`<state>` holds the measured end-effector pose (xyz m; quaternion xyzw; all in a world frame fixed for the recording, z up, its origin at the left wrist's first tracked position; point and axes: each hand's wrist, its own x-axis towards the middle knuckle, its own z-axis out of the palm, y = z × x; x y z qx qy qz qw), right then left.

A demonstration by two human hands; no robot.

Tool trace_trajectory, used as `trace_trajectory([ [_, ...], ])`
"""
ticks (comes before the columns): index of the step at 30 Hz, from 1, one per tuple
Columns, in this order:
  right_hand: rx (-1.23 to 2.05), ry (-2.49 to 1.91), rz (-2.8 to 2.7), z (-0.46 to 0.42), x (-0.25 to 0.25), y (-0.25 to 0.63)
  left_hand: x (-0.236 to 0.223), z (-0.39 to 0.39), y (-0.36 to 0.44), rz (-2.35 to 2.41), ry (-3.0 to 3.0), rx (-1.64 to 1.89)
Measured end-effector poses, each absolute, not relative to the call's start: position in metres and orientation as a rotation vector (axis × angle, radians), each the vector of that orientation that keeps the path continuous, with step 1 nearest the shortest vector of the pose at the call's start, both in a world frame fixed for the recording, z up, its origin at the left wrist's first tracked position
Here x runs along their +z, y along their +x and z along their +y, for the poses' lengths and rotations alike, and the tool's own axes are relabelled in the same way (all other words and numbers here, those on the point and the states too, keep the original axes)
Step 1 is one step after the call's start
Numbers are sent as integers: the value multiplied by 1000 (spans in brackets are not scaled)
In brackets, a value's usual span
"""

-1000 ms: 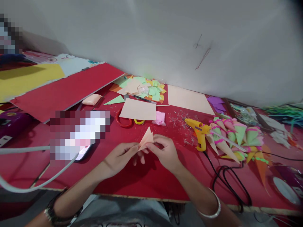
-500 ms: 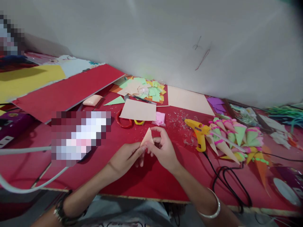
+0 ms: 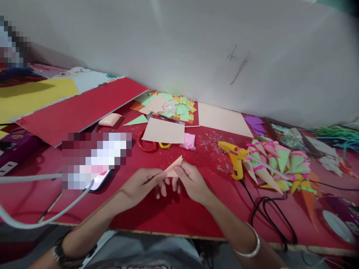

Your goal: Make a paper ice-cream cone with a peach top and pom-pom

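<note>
A small folded piece of peach paper (image 3: 173,169) is held between my two hands, above the red table (image 3: 174,218). My left hand (image 3: 146,183) pinches its left end between thumb and fingers. On its right side, my right hand (image 3: 193,182) grips it with the thumb on the near face. Beyond my hands lies a flat peach sheet (image 3: 165,130), partly covering scissors with a red handle (image 3: 147,145). A yellow ring-shaped handle (image 3: 165,145) also shows under that sheet. A pink packet (image 3: 189,141) sits by its right corner.
At right a yellow glue gun (image 3: 234,155) with a black cord (image 3: 263,209) lies by several paper cones (image 3: 283,158). A phone (image 3: 101,179) with a white cable (image 3: 42,225) is at left, near a red board (image 3: 84,106). Paper scraps (image 3: 168,104) pile at the back.
The folded paper pointed upward a second ago and half a second ago showed a broad triangular face; now it is tilted lower to the right. My right fingers have come down along it.
</note>
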<state>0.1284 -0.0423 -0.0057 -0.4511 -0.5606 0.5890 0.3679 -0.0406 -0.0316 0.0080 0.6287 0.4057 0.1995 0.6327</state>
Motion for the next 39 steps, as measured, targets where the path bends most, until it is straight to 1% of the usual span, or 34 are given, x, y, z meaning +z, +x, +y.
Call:
trace_trajectory([
  [8, 1341, -1079, -1615, -40, -3, 131, 12, -33, -41, 979, 1733, 335],
  [15, 1246, -1155, -1526, -45, -3, 125, 14, -34, -36, 884, 1810, 289],
  [18, 1252, -1230, -1376, -44, -7, 123, 17, -35, -33, 861, 1835, 283],
  [22, 1279, -1217, -1255, -38, -7, 128, 22, -34, -30, 871, 1872, 299],
  [25, 1237, -1235, -1188, -33, -3, 138, 22, -33, -32, 888, 1865, 329],
  [31, 1424, -1127, -1469, -39, 4, 134, 19, -32, -40, 1059, 1742, 536],
  [34, 1381, -1146, -1520, -44, 7, 123, 20, -32, -40, 1041, 1773, 566],
  [39, 1349, -1180, -1550, -46, 11, 122, 20, -33, -42, 1036, 1885, 496],
])
